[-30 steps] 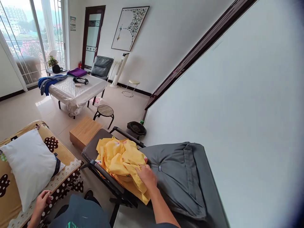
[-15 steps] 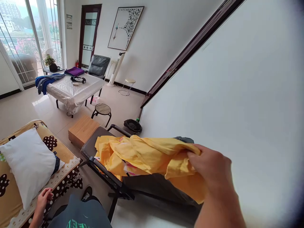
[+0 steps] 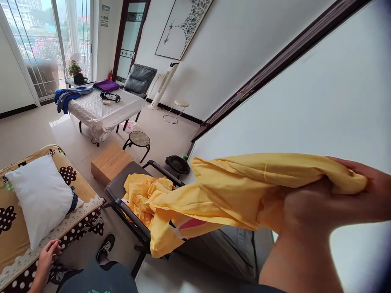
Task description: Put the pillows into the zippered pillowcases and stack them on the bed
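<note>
My right hand (image 3: 324, 199), at the right edge of the view, grips one end of a yellow printed cloth (image 3: 229, 183). The cloth stretches leftward from my fist, and a pink and dark print shows on its lower fold. Its other end lies bunched on the seat of a dark grey folding chair (image 3: 116, 187). Whether it is a sheet or a cover I cannot tell. Low on the left, my left hand (image 3: 49, 254) is empty, its fingers loosely bent, beside the bed's dotted frill (image 3: 82, 226).
On the left, a white pillow (image 3: 42, 195) lies on a patterned bed (image 3: 79, 181). Beyond the chair are a wooden box (image 3: 111, 162), a round stool (image 3: 139, 138) and a black bin (image 3: 177, 164). A plastic-covered table (image 3: 122, 103) stands farther back. A white wall (image 3: 305, 110) rises along the right.
My right hand has moved right and up, pulling the yellow cloth out longer, with part of it lifted off the chair. My view has turned slightly left. The left hand stays by the bed.
</note>
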### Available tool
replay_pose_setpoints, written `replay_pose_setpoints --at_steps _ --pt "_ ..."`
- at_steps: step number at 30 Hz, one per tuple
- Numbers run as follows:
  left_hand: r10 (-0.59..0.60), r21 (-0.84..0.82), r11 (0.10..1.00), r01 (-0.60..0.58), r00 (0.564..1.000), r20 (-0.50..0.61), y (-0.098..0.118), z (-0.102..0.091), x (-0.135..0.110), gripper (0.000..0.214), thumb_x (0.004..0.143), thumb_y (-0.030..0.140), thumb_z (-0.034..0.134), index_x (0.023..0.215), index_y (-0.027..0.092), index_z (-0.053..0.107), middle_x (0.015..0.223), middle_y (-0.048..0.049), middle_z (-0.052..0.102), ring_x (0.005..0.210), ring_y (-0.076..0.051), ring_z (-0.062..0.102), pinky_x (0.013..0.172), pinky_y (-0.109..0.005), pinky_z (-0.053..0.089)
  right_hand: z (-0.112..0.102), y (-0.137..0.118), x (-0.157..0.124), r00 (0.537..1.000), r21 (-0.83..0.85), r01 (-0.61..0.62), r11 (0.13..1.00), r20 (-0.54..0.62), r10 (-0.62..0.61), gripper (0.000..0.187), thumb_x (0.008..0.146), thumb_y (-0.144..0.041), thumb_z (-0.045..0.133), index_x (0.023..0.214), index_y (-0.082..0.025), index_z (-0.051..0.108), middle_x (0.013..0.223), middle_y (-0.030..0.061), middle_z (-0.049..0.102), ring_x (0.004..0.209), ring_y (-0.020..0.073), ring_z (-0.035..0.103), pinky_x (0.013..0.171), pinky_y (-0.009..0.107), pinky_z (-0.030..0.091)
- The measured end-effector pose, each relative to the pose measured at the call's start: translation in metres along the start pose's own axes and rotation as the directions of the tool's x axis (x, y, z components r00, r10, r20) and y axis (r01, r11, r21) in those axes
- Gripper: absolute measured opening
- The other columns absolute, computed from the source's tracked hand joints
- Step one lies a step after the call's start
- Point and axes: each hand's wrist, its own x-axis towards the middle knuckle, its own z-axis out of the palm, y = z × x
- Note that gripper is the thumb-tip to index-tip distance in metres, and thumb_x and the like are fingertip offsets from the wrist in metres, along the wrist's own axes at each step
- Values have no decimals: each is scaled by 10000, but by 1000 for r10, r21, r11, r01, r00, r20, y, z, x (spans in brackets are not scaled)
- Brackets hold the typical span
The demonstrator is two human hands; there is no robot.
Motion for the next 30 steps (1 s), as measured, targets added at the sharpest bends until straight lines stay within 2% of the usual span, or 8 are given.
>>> replay_pose_setpoints --at_steps 4,8,12,15,17,22,26,30 --pt "-30 -237 971 40 999 43 -1 1 -27 606 387 743 796 747 266 696 655 2 673 683 -256 643 694 -363 520 8 -41 -7 1000 154 -23 988 -3 23 197 722 -330 528 727 -214 686 690 109 656 741 296 681 644 444 486" --pt "140 -236 968 -86 965 221 21 -7 -47 537 639 680 729 924 226 721 856 -64 714 820 -266 659 731 -349 510 -6 -108 -49 957 243 -83 966 289 9 228 635 -252 541 794 -204 697 668 52 651 639 224 636 559 342 454" --pt "453 -282 891 -356 742 494 69 -7 -66 876 602 600 813 1367 265 547 1409 -153 535 1245 -348 533 920 -391 495 -35 -198 -106 746 376 -86 923 638 -191 317 646 -180 500 881 -228 708 749 21 703 629 172 630 558 275 474" --pt "663 -472 743 -475 618 422 105 -6 -85 1324 491 615 871 1560 356 133 1623 -123 191 1431 -360 328 1055 -451 429 -54 -275 -141 583 532 -129 837 723 -371 282 746 -202 493 927 -253 703 810 23 721 673 173 651 589 272 499" --pt "718 -581 668 -465 608 338 123 -22 -96 1335 477 590 883 1552 356 128 1557 -131 336 1341 -335 456 1005 -430 475 -58 -323 -161 476 633 -186 752 727 -494 269 780 -210 503 963 -258 694 836 20 725 693 168 657 608 268 505" --pt "601 -595 574 -563 783 -160 148 -149 -116 394 640 488 777 881 224 613 781 10 641 675 -129 586 614 -230 493 -37 -404 -204 284 752 -239 615 660 -696 259 786 -180 535 982 -233 697 844 19 695 751 160 644 700 266 502" --pt "612 -341 496 -799 600 -515 163 -259 -148 341 565 341 787 716 191 520 737 38 592 630 -84 522 546 -171 421 -12 -439 -238 119 830 -231 508 542 -832 302 834 -185 533 1077 -231 707 882 37 665 738 144 624 687 245 492" --pt "691 -43 465 -884 393 -606 179 -309 -179 300 599 300 745 664 177 479 698 38 522 626 -71 467 537 -157 369 8 -466 -275 106 878 -246 411 445 -889 267 909 -247 511 1077 -224 716 906 60 708 781 160 653 709 250 504"
